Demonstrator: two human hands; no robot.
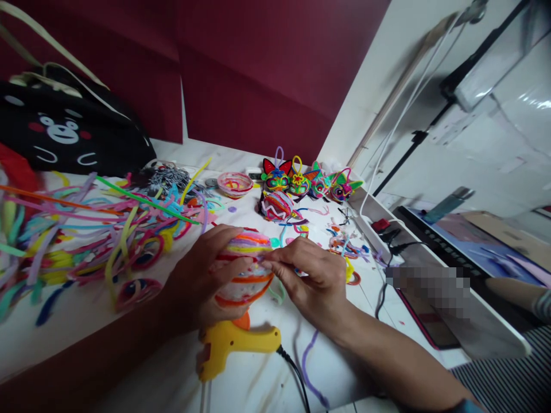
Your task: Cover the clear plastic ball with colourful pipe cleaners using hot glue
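Observation:
My left hand (206,275) is wrapped round a ball (247,287) ringed with orange, yellow, pink and red pipe cleaners, pale between the lower rings. At the ball's right side, the thumb and fingers of my right hand (312,275) pinch what looks like the end of a purple pipe cleaner; the fingertips mostly hide it. A purple pipe cleaner strand (306,367) emerges below my right forearm and lies on the table; whether it is the same piece is hidden. Just below the ball lies a yellow glue gun (241,339) with a black cord.
Loose pipe cleaners (81,229) heap on the left, before a black bag (64,132). Several cat-eared ornaments (299,182), another wrapped ball (278,205) and a pink bowl (235,183) stand at the back. A white raised edge (430,281) and a phone (426,318) are right. Another person's arm (512,291) shows beyond.

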